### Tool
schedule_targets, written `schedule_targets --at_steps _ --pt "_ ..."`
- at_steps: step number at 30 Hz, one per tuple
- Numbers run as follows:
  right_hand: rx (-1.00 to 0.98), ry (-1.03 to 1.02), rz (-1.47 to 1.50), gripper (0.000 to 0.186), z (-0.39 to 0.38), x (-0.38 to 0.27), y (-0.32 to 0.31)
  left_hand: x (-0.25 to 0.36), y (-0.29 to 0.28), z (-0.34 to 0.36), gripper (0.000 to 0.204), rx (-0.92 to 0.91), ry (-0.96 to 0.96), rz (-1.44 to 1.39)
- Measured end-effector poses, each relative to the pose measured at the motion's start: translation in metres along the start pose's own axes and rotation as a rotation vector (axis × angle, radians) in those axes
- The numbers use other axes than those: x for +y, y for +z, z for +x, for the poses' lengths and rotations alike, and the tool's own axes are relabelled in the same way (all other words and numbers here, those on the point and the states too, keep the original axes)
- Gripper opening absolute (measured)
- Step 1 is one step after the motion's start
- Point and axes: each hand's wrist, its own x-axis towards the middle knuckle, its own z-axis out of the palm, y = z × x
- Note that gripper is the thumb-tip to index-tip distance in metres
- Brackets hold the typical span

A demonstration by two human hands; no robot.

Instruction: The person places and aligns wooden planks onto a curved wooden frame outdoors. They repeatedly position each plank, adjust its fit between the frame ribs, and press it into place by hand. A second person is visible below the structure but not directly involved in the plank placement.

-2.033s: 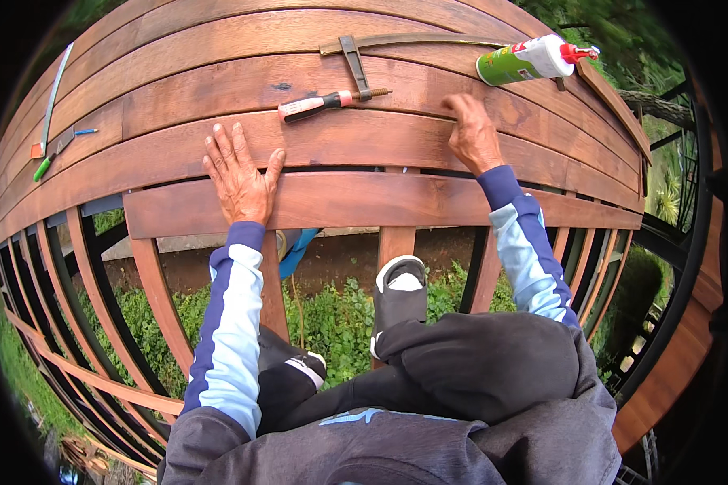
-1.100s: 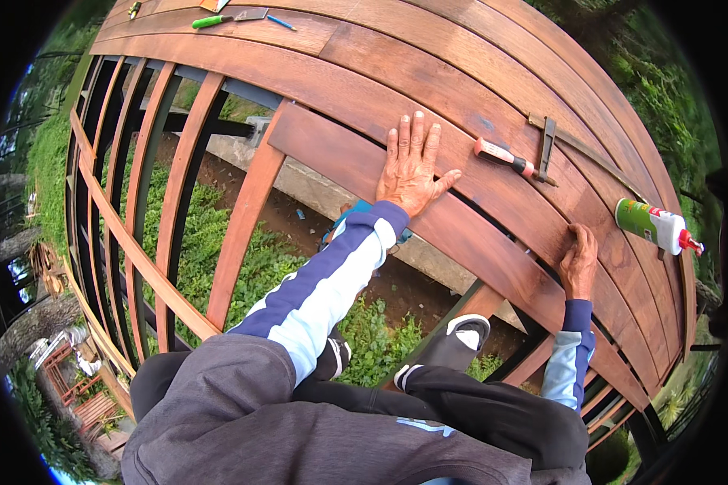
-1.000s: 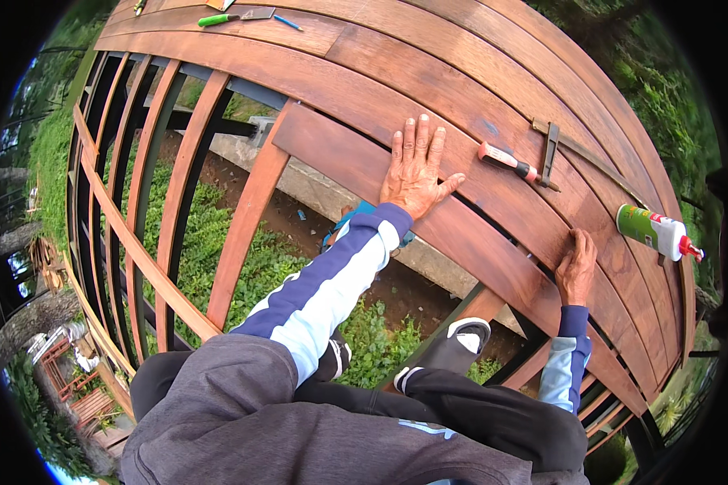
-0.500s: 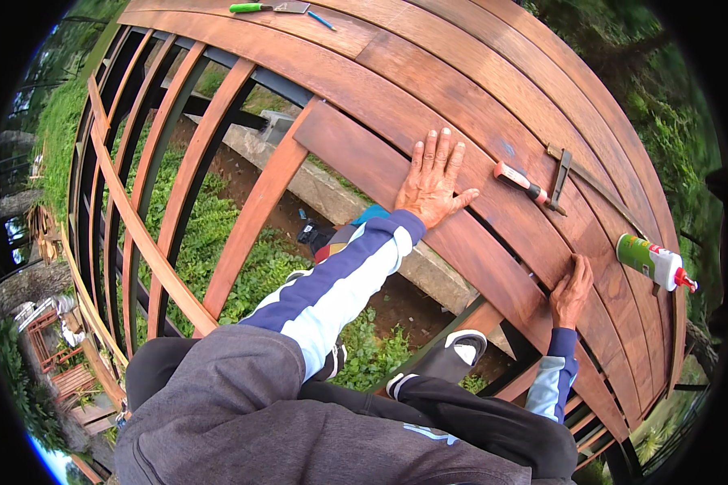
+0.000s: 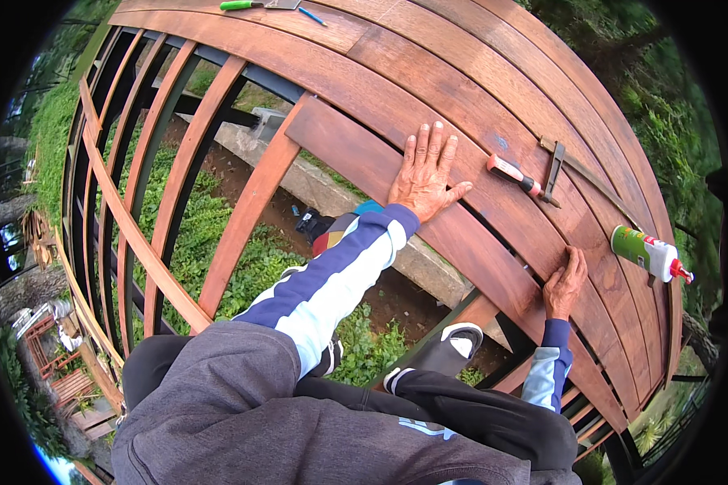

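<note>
My left hand (image 5: 422, 176) lies flat, fingers spread, on a reddish-brown deck board (image 5: 340, 141), reaching across the dark gap toward the neighbouring board. At the lower right, my right hand (image 5: 565, 287) rests with fingers stretched out near the joint between the boards, and its underside is hidden. Neither hand holds anything. Beyond them lies a bar clamp (image 5: 555, 171) with a pink-and-black handle, flat on the boards. A green-and-white glue bottle (image 5: 641, 252) with a red nozzle lies on its side to the right of my right hand.
A green-handled scraper (image 5: 239, 5) and a blue pencil (image 5: 312, 16) lie at the far left of the deck. Bare joists (image 5: 170, 153) leave openings over plants and a concrete ledge (image 5: 429, 267). A loose wooden strip (image 5: 133, 222) crosses the joists. My shoe (image 5: 453, 347) is beside a lower beam.
The whole view has shifted slightly, so things sit a little to the left. Both hands stay on the boards in nearly the same places.
</note>
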Motion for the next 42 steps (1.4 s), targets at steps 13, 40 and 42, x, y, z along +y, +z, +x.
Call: schedule_targets --at_steps 13,40,42 --pt "-0.001 -0.005 -0.003 0.05 -0.0013 -0.0007 0.0022 -0.0015 0.0009 -0.0018 0.086 0.023 0.005 0.012" --pt "-0.005 0.001 0.002 0.053 -0.0055 0.002 0.0047 -0.0016 0.0018 -0.0027 0.085 -0.008 0.007 0.044" --pt "-0.008 -0.001 0.008 0.053 -0.0054 0.0017 0.0042 -0.0012 0.0009 -0.0027 0.085 0.012 0.009 0.052"
